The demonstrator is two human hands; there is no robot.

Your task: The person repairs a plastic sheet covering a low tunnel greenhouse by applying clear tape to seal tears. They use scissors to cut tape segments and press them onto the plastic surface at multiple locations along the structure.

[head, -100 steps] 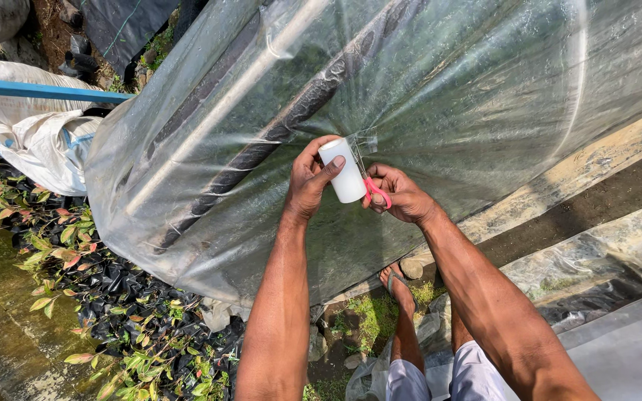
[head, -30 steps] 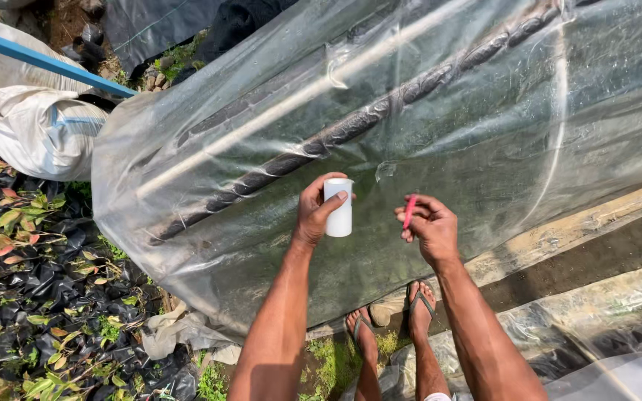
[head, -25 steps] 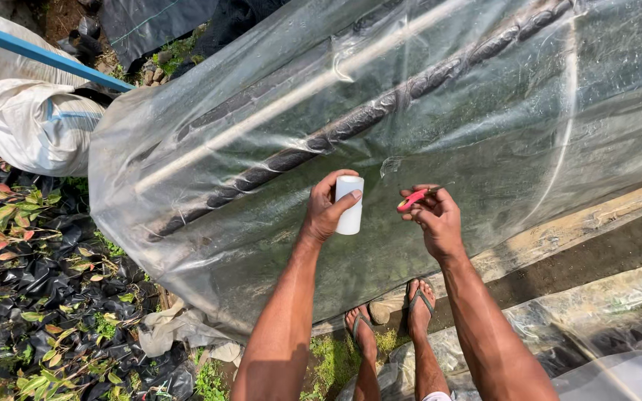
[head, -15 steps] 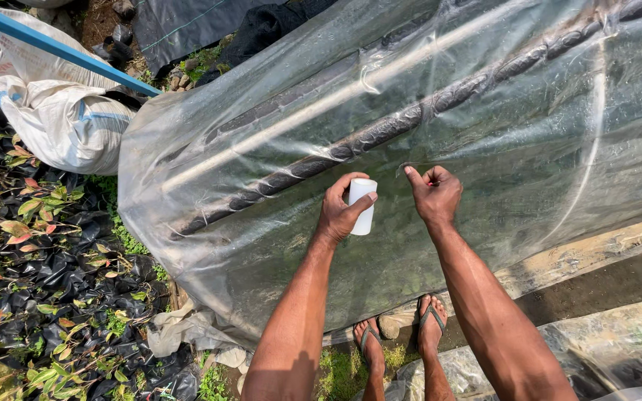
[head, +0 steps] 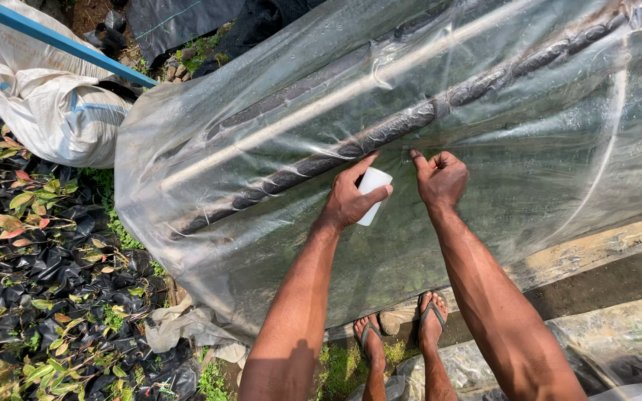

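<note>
Bare ground (head: 618, 267) bearing black seedling bags (head: 46, 275) at left edge, white sacks (head: 53, 111) behind, plastic sheet (head: 484, 96) draped above.

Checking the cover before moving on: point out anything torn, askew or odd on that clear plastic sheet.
No tear shows. The clear plastic sheet is wrinkled and fogged. The left hand holds a small white cylindrical container against it; the right hand presses a fingertip on the film beside it.

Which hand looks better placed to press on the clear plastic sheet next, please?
Right, probably. The right hand is empty with fingertips already at the plastic sheet, while the left hand is wrapped around a white bottle.
</note>
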